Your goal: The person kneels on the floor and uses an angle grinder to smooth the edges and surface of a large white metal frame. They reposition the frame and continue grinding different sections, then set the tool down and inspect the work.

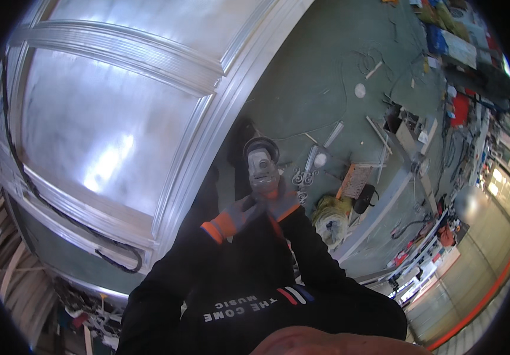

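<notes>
An angle grinder with a grey, worn head and a dark round disc or guard points away from me, in front of my body. My right hand, in a grey work glove with an orange cuff, is closed around its rear body. Close against it is my left hand, gloved the same way, its fingers bent in toward the right glove and the back of the grinder. What those fingers pinch, if anything, is hidden. On my left a large silver metal panel with raised frame mouldings lies beside the grinder.
A dark cable runs over the panel's far-left side. On the green floor to the right lie thin cords, metal offcuts, scroll ornaments and a yellowish sack. A long metal beam crosses beyond, with cluttered shelving at far right.
</notes>
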### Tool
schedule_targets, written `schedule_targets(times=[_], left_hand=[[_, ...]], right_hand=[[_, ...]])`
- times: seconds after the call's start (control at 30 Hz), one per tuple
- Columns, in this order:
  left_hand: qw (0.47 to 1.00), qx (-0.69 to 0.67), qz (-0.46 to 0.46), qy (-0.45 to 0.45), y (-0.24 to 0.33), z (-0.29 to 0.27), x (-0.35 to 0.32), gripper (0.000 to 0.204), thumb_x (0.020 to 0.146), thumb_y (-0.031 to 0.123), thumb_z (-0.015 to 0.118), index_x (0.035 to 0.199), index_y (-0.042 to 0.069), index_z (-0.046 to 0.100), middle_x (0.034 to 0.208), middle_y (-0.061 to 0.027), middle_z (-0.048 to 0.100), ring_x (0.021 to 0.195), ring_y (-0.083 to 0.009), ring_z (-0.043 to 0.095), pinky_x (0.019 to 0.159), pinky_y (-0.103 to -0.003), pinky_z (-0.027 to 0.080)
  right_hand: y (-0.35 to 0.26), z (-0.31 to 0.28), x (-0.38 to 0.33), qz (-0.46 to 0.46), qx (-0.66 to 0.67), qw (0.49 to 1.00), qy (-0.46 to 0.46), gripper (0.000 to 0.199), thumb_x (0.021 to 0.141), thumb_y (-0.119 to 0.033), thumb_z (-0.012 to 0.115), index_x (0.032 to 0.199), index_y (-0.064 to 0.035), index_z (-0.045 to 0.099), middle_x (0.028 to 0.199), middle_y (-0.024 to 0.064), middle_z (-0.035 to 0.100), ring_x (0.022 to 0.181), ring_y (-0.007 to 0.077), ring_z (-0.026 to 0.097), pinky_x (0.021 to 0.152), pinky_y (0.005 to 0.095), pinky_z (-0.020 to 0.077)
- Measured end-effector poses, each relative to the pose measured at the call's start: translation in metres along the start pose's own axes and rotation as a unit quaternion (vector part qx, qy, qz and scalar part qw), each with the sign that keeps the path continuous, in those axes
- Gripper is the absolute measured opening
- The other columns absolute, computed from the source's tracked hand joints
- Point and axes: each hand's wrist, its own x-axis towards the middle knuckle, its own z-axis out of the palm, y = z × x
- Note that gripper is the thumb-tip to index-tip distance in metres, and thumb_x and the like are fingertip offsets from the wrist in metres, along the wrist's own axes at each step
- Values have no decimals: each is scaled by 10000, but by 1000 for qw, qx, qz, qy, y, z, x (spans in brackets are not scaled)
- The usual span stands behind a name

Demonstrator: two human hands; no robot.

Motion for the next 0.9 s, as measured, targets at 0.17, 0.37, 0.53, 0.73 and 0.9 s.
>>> schedule_targets(times=[0.17,0.37,0.53,0.73,0.9], left_hand=[[1000,-5,12,19,24,18,54,500,1001,393,587,1383,77,522,1253,-142,644,1182,-226,595,1025,-362,440],[998,-56,27,-2,72,54,107,535,1021,334,578,1459,53,453,1240,-50,606,1120,-100,521,984,-286,436],[994,105,-19,1,82,45,131,535,1020,296,593,1463,40,438,1257,-39,599,1120,-98,520,982,-278,438],[995,-62,78,21,70,24,137,499,999,357,596,1368,33,505,1128,-127,690,1083,-205,641,939,-349,482],[982,-90,146,84,58,-23,176,495,992,295,624,1375,7,499,1237,-78,627,1118,-127,573,980,-310,464]], right_hand=[[41,-27,48,6,-131,990,-54,802,752,-457,803,1317,-2,460,1128,199,640,974,384,673,775,467,558],[62,-106,74,-57,73,995,-34,825,754,-425,838,1336,20,457,1171,220,652,1016,329,691,854,411,552],[89,-105,82,38,163,986,-18,564,822,-184,768,1277,-6,486,1059,177,688,947,252,696,781,351,562],[65,-84,101,-94,94,991,6,597,826,-256,750,1285,28,495,1031,221,686,939,338,706,771,407,557],[4,-81,150,-126,-50,990,35,636,811,-292,770,1290,25,497,1033,224,673,962,364,692,797,421,546]])
